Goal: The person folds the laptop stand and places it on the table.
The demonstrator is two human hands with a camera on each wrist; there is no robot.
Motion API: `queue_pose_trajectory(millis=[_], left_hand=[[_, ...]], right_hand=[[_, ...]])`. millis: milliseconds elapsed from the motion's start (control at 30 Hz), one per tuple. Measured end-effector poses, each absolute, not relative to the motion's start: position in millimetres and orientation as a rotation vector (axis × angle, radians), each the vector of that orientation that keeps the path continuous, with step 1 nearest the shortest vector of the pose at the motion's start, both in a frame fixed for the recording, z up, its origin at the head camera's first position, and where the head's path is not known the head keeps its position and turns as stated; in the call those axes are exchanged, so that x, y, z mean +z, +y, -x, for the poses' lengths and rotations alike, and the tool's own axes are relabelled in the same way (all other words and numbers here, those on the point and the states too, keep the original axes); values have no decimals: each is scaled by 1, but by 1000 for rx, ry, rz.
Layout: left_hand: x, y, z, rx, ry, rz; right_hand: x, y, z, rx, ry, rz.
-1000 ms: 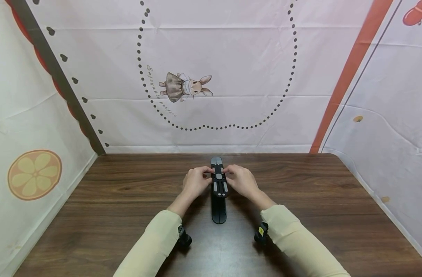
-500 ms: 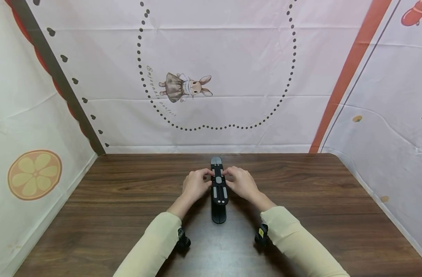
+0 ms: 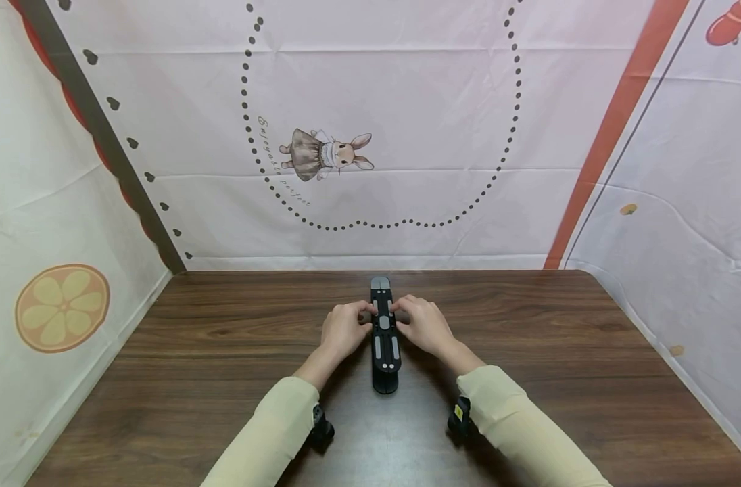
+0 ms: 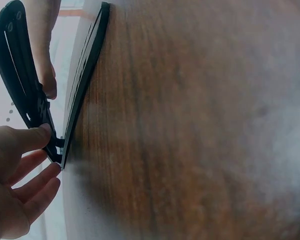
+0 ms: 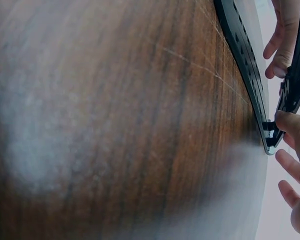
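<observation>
A black folding laptop stand (image 3: 385, 345) with grey pads lies lengthwise at the middle of the table. Its upper arm (image 4: 17, 65) tilts up from the base (image 4: 90, 55), joined at a hinge at the far end. My left hand (image 3: 344, 327) pinches the arm's left edge near that hinge, thumb on the near side. On the opposite edge, my right hand (image 3: 425, 326) holds the arm in the same way. The right wrist view shows a narrow wedge of space between the arm and the base (image 5: 242, 55), which sits on the wood.
The brown wooden table (image 3: 224, 365) stretches out on both sides. A printed white cloth (image 3: 431, 135) hangs behind its back edge and along the sides. Black wrist cameras (image 3: 322, 426) sit at both cuffs.
The stand's upper arm has swung down closer to its base, its near end coming toward me. Both hands have shifted slightly nearer with it, keeping hold. The base has stayed put.
</observation>
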State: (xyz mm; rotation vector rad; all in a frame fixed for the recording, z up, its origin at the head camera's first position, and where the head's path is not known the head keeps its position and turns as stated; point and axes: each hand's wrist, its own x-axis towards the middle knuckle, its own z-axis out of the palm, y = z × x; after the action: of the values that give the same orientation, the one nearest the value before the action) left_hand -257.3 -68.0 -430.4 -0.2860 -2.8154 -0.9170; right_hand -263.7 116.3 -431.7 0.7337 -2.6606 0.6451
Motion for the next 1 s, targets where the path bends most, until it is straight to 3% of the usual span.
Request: queue_pose_trajectory(millis=[1000], left_hand=[[-436,-69,258,-774,-2873,370]], right_hand=[[-434,120,262,459,-2674,-855]])
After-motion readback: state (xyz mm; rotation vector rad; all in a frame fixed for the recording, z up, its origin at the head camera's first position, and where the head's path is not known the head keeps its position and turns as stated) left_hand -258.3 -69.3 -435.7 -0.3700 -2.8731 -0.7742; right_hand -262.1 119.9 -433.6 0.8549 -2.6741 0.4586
